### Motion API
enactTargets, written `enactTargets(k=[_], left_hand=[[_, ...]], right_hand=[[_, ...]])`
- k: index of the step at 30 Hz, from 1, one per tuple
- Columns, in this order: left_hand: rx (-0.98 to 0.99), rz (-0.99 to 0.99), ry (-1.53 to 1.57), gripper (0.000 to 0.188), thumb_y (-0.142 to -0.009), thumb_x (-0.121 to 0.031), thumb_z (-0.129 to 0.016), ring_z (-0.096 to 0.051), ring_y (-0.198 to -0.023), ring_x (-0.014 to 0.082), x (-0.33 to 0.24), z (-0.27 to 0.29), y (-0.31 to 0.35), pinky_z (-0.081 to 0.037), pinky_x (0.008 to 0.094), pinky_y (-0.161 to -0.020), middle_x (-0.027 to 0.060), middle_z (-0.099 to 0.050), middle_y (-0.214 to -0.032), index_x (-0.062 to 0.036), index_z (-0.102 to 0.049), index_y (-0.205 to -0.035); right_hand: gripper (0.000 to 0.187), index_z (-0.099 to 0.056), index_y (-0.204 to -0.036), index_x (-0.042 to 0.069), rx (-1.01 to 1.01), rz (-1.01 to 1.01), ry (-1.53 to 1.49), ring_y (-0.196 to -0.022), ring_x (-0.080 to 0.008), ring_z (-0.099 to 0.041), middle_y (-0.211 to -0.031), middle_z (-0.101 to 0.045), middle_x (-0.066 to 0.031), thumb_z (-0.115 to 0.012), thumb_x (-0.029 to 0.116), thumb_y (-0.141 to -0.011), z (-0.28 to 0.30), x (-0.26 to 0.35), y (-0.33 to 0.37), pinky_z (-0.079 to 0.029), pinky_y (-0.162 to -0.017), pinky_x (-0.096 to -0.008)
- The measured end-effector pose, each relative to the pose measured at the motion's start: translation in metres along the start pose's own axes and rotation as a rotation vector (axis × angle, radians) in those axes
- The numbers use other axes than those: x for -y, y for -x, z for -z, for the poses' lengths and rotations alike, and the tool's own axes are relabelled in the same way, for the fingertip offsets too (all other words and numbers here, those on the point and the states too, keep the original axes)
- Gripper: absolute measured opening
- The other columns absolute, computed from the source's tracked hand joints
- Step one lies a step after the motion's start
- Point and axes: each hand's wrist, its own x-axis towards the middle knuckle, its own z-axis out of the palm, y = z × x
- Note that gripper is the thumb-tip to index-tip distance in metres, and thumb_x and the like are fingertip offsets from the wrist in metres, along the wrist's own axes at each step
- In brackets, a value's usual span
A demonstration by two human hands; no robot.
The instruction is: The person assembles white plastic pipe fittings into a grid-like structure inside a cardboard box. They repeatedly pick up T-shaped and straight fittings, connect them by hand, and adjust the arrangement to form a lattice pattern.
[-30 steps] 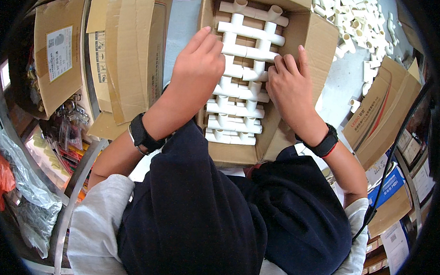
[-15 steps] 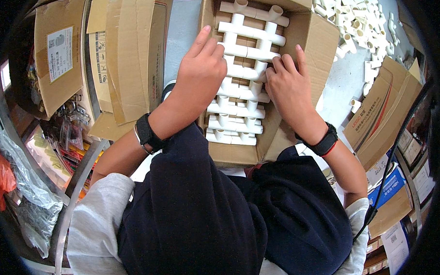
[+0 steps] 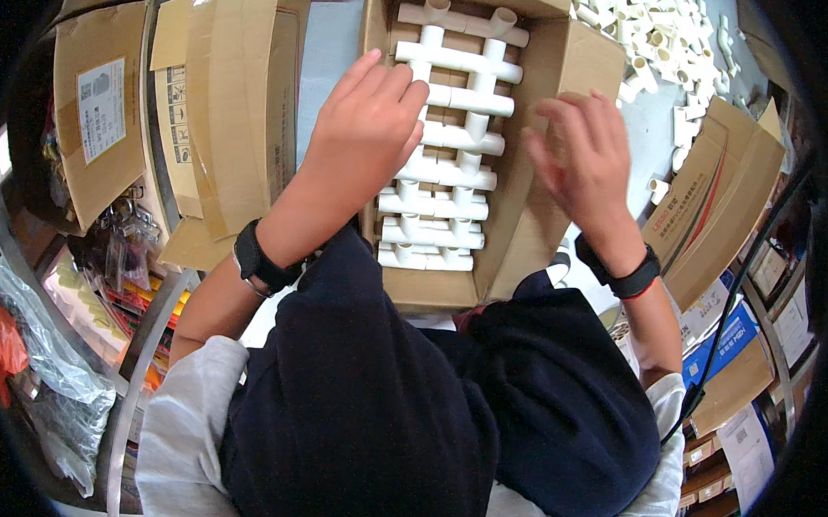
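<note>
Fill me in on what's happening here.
A person works over an open cardboard box holding rows of white pipe fittings. The left hand is at the rows' left side; whether it holds one is unclear. The right hand, blurred, is over the box's right side, apart from the rows. A loose heap of white fittings lies to the upper right.

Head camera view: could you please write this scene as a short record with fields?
Left hand: at the left side of the fitting rows; contact unclear
Right hand: raised over the right flap, motion-blurred, apart from the rows
Open box: cardboard, holds rows of white pipe fittings
Upper right: pile of loose white fittings
</note>
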Motion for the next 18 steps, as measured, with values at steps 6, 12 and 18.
enactTargets(k=[6, 12, 18], left_hand=[[-0.034, -0.007, 0.102, 0.028, -0.078, -0.013, -0.072, -0.059, -0.094, 0.0295, -0.002, 0.011, -0.006, -0.042, 0.0449, -0.107, 0.011, -0.057, -0.093, -0.0065, -0.062, -0.103], [-0.017, -0.07, 0.216, 0.028, -0.079, -0.009, -0.071, -0.059, -0.094, 0.0324, -0.015, 0.044, -0.025, -0.048, 0.0415, -0.086, 0.0131, -0.059, -0.097, -0.0035, -0.063, -0.105], [0.125, -0.209, 0.255, 0.025, -0.082, -0.01, -0.069, -0.06, -0.097, 0.0325, -0.036, 0.082, -0.054, -0.048, 0.0414, -0.086, 0.0133, -0.061, -0.099, -0.0052, -0.063, -0.106]], right_hand=[[0.038, -0.058, -0.117, 0.006, -0.125, -0.257, 0.273, -0.099, -0.0317, -0.059, -0.109, -0.062, -0.0125, -0.069, 0.006, -0.081, 0.019, -0.112, 0.039, -0.047, -0.086, -0.0393], [0.049, -0.053, -0.126, 0.004, 0.049, -0.678, 0.44, -0.109, -0.0365, -0.053, -0.116, -0.057, -0.0159, -0.066, 0.017, -0.081, 0.029, -0.221, 0.103, -0.045, -0.094, -0.0456], [0.05, -0.056, -0.122, 0.008, 0.372, -0.433, 0.325, -0.117, -0.0325, -0.053, -0.123, -0.056, -0.0151, -0.071, 0.013, -0.075, 0.055, -0.244, 0.09, -0.046, -0.097, -0.0435]])
